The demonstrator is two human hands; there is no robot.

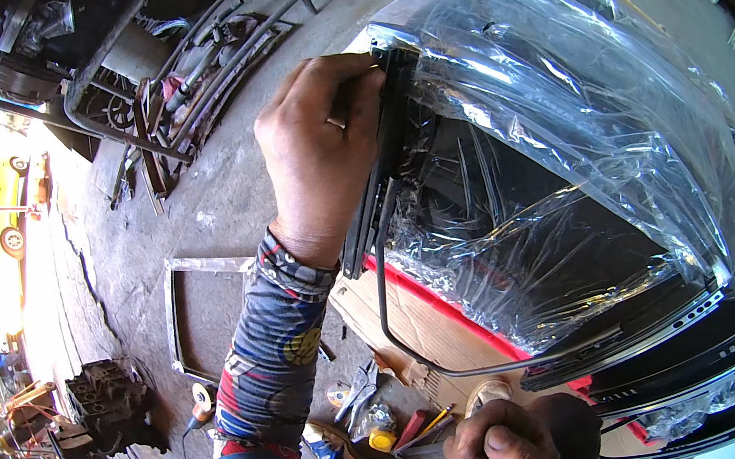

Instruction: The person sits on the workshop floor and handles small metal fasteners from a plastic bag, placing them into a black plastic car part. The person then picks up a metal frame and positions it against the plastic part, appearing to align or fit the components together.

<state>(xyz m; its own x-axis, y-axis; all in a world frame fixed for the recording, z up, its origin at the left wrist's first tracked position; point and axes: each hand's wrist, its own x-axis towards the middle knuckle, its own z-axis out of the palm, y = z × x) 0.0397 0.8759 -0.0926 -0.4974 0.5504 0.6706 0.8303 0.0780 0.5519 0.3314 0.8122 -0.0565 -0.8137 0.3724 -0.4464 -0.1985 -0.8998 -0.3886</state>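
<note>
Clear plastic film point(547, 86) covers much of a black panel assembly point(526, 195), located right of centre beside a cardboard sheet point(380, 309). Left hand point(320, 141): thumb and fingers pinched on the upper end of a black rail point(392, 110) at the assembly's near-left edge. Right hand point(503, 448): fingers curled, low in view, near a shoe; whether anything is held cannot be told.

Risks, as judged: the pinch is at one end only, so a sudden lift could twist the rail or let it slip. Loose film could snag on the rail's end and tear if pulled. The bent black tube point(481, 369) projects beyond the assembly and could kink if weight bears on it. An angle grinder point(200, 406) on the floor presents a trip hazard to careless footing.

Markings: lettering shows on a cut-off surface at the lower edge; not transcribed.
</note>
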